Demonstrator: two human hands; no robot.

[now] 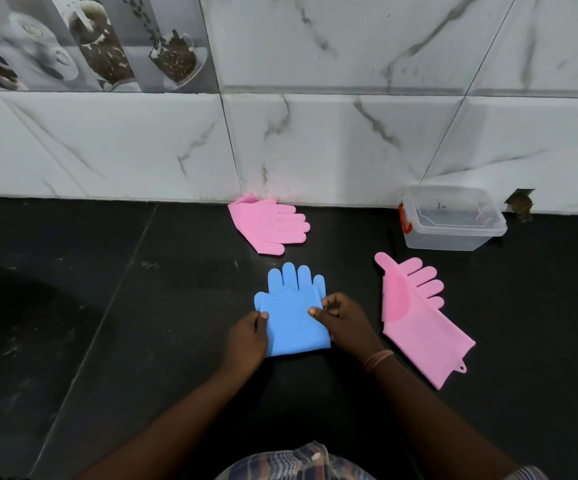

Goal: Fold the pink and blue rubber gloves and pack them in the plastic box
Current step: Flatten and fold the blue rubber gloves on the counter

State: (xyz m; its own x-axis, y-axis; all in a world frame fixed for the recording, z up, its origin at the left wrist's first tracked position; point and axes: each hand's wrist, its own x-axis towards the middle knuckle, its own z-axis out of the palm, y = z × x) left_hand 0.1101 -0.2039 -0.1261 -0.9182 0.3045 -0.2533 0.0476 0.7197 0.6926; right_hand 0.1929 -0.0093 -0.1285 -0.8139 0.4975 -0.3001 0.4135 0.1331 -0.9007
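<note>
A blue rubber glove [292, 306] lies on the black counter with its fingers pointing at the wall and its cuff folded up over the palm. My left hand [247, 337] pinches its left edge and my right hand [341, 318] pinches the folded edge on the right. One pink glove [419, 317] lies flat to the right, fingers pointing up-right. A second pink glove [268, 225], folded, rests against the wall. The clear plastic box [453, 220] with a red latch stands open at the wall on the right; it looks empty.
The black stone counter [107, 306] meets a white marble-tiled wall [315, 143] at the back. A small dark hole [521, 202] in the wall sits right of the box. My checked shirt shows at the bottom edge.
</note>
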